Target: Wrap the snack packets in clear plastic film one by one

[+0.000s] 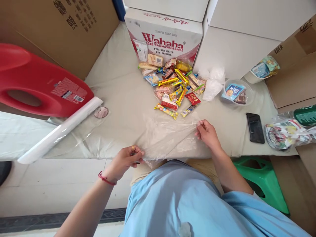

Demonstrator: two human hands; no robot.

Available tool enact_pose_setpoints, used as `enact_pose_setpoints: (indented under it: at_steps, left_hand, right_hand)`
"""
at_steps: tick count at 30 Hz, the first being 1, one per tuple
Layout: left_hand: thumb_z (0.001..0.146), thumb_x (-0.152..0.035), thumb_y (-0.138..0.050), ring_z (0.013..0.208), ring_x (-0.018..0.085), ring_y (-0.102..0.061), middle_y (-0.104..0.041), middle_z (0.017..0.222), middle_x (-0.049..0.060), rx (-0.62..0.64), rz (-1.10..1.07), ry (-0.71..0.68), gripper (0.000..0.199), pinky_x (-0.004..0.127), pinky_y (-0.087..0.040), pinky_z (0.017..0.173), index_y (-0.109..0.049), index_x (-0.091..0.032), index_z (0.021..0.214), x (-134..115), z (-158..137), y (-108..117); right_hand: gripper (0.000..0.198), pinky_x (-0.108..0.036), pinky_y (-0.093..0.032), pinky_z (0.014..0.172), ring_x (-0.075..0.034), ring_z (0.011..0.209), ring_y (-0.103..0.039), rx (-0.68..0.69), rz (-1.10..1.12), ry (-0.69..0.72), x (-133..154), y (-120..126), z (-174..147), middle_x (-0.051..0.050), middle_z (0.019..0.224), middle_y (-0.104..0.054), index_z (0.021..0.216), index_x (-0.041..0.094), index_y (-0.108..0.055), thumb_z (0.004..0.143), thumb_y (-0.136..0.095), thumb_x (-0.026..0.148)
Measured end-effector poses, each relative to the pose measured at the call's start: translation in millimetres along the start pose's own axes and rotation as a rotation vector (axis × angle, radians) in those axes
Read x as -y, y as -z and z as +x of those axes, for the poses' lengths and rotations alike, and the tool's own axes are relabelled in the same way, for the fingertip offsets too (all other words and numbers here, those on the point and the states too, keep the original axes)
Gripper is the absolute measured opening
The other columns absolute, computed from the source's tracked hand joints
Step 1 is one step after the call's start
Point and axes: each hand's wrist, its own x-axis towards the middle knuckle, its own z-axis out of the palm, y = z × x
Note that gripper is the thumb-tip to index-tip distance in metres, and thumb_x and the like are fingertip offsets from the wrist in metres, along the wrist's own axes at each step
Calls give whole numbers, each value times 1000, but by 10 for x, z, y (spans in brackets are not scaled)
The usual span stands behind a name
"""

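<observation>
A clear plastic bag (pixel 170 136) is stretched flat between my hands, low over the front of the table. My left hand (pixel 130 155) pinches its lower left corner near the table edge. At its upper right, my right hand (pixel 206 132) grips another part between thumb and fingers. Just beyond the bag lies a heap of wrapped snacks (pixel 176 82), among them yellow bars, biscuits and a small red packet (pixel 193 98).
Behind the snacks stands a Wahaha carton (pixel 164 39). To the left are a big red jug (pixel 49 85) and a white plastic roll (pixel 61 130). On the right sit a clear bowl (pixel 250 93), a black phone (pixel 255 127) and a bagged bundle (pixel 283 135). A green stool (pixel 268 181) is below.
</observation>
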Motion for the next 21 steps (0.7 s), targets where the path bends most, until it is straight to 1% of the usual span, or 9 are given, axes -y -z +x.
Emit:
enact_pose_setpoints:
  at_steps: [2,4,7,8,9,11,14,18,21]
  left_hand:
    - [69,-53,-84,47,13,-48,-61,52,0,-72,229,-23,38,22,-33,46,-63,-21,66,-50,-82,51]
    - [78,-51,-76,46,14,-44,-56,49,-2,-249,401,-126,32,24,-28,46,-65,-23,69,-161,-205,41]
    - [89,-43,-64,54,17,-49,-60,60,0,-636,509,-447,23,28,-33,54,-65,-24,75,-359,-392,-153]
    - [91,-41,-62,58,18,-52,-63,67,1,-703,508,-567,21,29,-37,58,-65,-25,78,-405,-426,-268]
    - [92,-39,-61,63,19,-55,-66,73,3,-707,506,-681,19,31,-41,64,-66,-25,81,-431,-433,-401]
    - [92,-36,-62,77,24,-62,-69,82,7,-575,542,-856,15,35,-47,77,-68,-25,83,-421,-348,-681]
    - [90,-33,-63,108,33,-65,-75,101,13,-331,722,-904,13,50,-42,105,-73,-25,88,-274,-12,-971]
    - [95,-30,-56,142,37,-51,-64,145,17,-246,841,-915,30,66,-10,124,-71,-26,121,-20,448,-945]
    - [98,-37,-55,148,38,-46,-51,158,19,-269,889,-930,44,69,-5,124,-63,-26,139,75,588,-787]
  right_hand:
    - [22,-22,-40,38,-11,48,-56,34,-105,64,-38,-4,6,5,71,-62,88,25,-62,82,-74,42]
    - [19,-24,-39,39,-12,46,-55,54,-177,119,-76,4,-7,4,71,-63,90,25,-64,85,-70,42]
    - [18,-25,-41,43,-12,46,-54,39,-227,170,-110,25,-53,3,72,-64,90,25,-66,86,-70,42]
    - [18,-26,-41,45,-12,46,-54,27,-230,182,-114,30,-72,3,73,-64,90,25,-67,86,-70,43]
    - [19,-26,-42,46,-12,47,-54,15,-231,193,-116,35,-91,3,73,-65,91,26,-67,86,-71,43]
    - [20,-27,-42,49,-13,48,-54,-11,-234,214,-113,42,-127,3,74,-65,93,26,-67,86,-71,45]
    - [22,-28,-43,51,-14,50,-55,-55,-262,248,-110,71,-156,2,75,-66,95,26,-67,88,-69,47]
    - [26,-29,-46,57,-16,59,-59,-132,-406,323,-154,216,-119,-3,86,-71,101,25,-66,93,-60,49]
    - [29,-32,-49,66,-19,71,-62,-153,-550,357,-216,427,-48,-7,95,-73,103,23,-66,95,-55,49]
